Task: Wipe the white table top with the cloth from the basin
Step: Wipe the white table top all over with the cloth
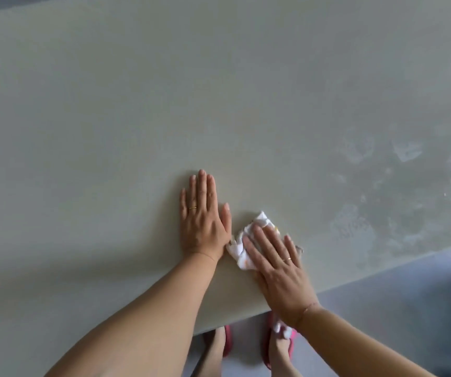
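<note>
The white table top (164,99) fills most of the view. My left hand (204,216) lies flat on it, palm down, fingers together, holding nothing. Just to its right, my right hand (276,265) presses flat on a crumpled white cloth (242,250) with faint orange marks, near the table's front edge. The cloth's left and top parts stick out from under my fingers. Wet streaks (398,197) shine on the table's right side. The basin is not in view.
The table's front edge (368,274) runs diagonally from lower middle up to the right. Below it is a grey-blue floor (395,317) and my feet in pink slippers (227,341). A dark strip shows beyond the table's far edge at top left.
</note>
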{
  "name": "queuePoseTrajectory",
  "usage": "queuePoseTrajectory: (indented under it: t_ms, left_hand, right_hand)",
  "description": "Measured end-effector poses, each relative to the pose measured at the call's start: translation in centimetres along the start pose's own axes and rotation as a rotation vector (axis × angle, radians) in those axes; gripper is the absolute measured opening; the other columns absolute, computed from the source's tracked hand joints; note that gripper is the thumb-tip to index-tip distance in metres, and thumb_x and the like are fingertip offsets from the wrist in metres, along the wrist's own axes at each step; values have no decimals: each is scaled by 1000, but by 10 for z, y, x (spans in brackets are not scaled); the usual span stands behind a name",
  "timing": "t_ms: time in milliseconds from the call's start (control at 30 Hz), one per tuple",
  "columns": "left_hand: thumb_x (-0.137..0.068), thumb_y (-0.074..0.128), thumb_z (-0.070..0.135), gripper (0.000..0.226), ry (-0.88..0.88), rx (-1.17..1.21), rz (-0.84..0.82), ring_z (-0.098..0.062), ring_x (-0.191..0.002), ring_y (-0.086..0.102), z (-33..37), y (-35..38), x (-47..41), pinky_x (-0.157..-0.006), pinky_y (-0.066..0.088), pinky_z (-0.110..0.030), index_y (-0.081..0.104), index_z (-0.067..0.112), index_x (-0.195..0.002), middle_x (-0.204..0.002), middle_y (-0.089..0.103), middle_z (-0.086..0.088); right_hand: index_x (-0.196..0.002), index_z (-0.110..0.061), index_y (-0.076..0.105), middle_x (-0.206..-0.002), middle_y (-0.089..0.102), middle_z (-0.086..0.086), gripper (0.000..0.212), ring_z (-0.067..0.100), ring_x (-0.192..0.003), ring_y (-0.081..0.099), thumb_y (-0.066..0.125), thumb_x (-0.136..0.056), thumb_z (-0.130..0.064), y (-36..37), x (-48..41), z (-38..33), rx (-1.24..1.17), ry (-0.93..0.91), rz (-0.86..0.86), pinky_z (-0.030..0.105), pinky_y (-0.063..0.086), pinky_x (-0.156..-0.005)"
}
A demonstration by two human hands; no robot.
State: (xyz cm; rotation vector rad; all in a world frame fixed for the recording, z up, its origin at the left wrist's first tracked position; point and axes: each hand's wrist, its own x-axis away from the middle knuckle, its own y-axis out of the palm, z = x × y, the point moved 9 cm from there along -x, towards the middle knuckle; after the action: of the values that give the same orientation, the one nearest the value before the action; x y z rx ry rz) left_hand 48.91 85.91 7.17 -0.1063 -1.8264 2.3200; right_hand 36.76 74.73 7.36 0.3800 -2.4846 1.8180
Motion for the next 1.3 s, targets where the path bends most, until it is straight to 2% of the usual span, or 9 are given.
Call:
queuePoseTrajectory:
  t_ms: [67,267,500,733,867,1000,1100,1167,1300]
  left_hand:
    - [-92,31,34,62,3,6,-6,-33,-141,29,0,1,1,-116,21,-49,34,1,-144,-152,31,-17]
    - [-95,34,32,60,-10,-11,-18,-31,-145,19,0,5,4,-119,13,-45,26,3,-147,-155,22,-16]
    - [-96,34,30,58,-18,47,40,-31,-143,23,33,-6,43,-117,14,-43,29,1,-146,-154,26,-17]
    - [-95,32,39,62,-48,-21,-23,-31,-142,26,40,23,88,-116,22,-46,32,3,-146,-153,29,-15]
    - [-94,32,39,63,-46,-45,-48,-33,-141,28,43,23,87,-115,22,-47,31,2,-145,-153,29,-17]
    - [-97,37,36,63,-111,1,-202,-29,-147,11,46,24,85,-118,11,-45,18,5,-149,-159,11,-12]
    - [-98,43,27,55,-203,86,-244,-24,-146,12,47,16,75,-118,7,-36,27,8,-147,-159,13,-9]
    - [-98,45,22,38,-366,296,-206,-25,-138,33,48,-3,69,-110,23,-30,52,6,-132,-149,39,-12]
    - [-100,41,29,33,-810,1063,-209,-26,-100,61,67,-15,80,-81,44,-30,67,10,-96,-108,67,-13]
  right_hand:
    - [-149,-28,22,-157,19,-1,56,22,-145,16,35,-94,-37,-7,3,25,96,-155,-39,40,10,-117]
    - [-149,-32,17,-158,7,-6,55,9,-145,-8,38,-98,-35,-26,7,86,-111,447,114,35,-9,-117]
    - [-148,-25,26,-156,19,-2,71,23,-145,16,57,-85,-23,1,54,19,118,-246,-37,43,15,-115]
    - [-149,-28,16,-157,8,-5,60,13,-146,-5,33,-93,-38,-23,55,95,-116,347,38,39,-6,-118]
    - [-147,-24,29,-155,22,0,82,27,-143,18,70,-76,-25,5,83,28,-48,39,-54,46,7,-114]
    - [-144,-23,36,-154,24,-4,91,27,-141,24,67,-63,4,0,95,21,-37,-110,-124,51,8,-116]
    - [-142,-25,39,-148,37,-8,71,12,-138,32,45,-81,9,-22,81,30,-542,47,-228,28,22,-116]
    - [-127,-23,52,-107,60,-14,50,4,-93,57,43,-87,5,-42,75,48,-998,394,-236,15,43,-82]
    - [-108,-5,61,-94,67,16,27,26,-78,65,46,-85,-5,-65,68,56,-1886,810,-284,35,50,-71]
